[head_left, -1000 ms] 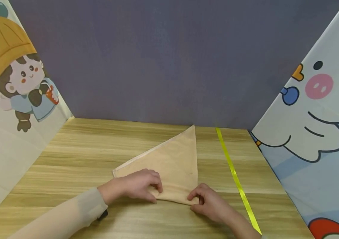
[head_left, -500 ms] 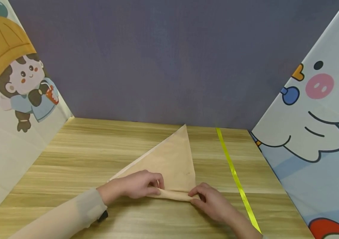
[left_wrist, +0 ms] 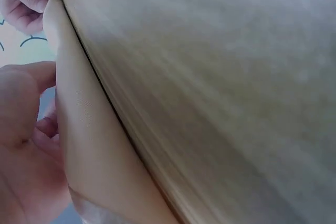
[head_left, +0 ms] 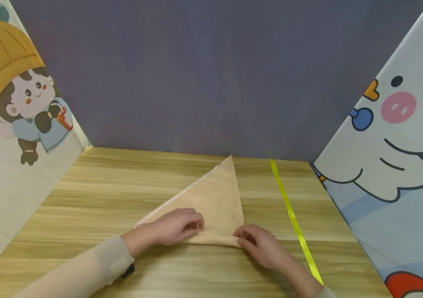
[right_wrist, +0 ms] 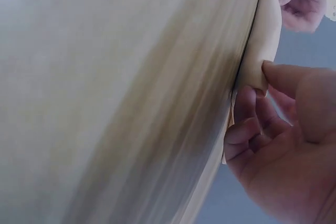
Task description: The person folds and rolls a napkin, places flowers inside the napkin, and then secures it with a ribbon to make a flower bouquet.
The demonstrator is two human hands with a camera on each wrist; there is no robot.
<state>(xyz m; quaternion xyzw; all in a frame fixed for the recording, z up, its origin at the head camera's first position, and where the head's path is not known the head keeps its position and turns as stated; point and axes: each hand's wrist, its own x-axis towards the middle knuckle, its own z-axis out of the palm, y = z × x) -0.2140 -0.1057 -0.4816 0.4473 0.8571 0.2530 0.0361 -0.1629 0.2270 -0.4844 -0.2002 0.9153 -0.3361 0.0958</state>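
A beige cloth [head_left: 215, 198], roughly triangular with one corner pointing to the back wall, lies on the wooden table. Its near edge is turned into a soft roll. On the left part of that roll, my left hand [head_left: 175, 225] grips the fabric with bent fingers and the thumb at the near side. My right hand [head_left: 265, 248] pinches the roll's right end between thumb and fingers, as the right wrist view also shows on the cloth [right_wrist: 261, 45]. In the left wrist view, the rolled cloth [left_wrist: 89, 124] runs between both hands, close along the tabletop. The left hand covers the cloth's lower left part.
A yellow tape strip [head_left: 293, 219] runs front to back along the table [head_left: 95, 190], right of the cloth. A dark grey wall [head_left: 196, 74] stands behind, with cartoon-printed panels at left and right. Something small and black [head_left: 128, 271] shows under the left cuff.
The near edge has been rolled away from me, and the cloth's far corner has shifted left. Both hands have moved slightly forward with the roll.
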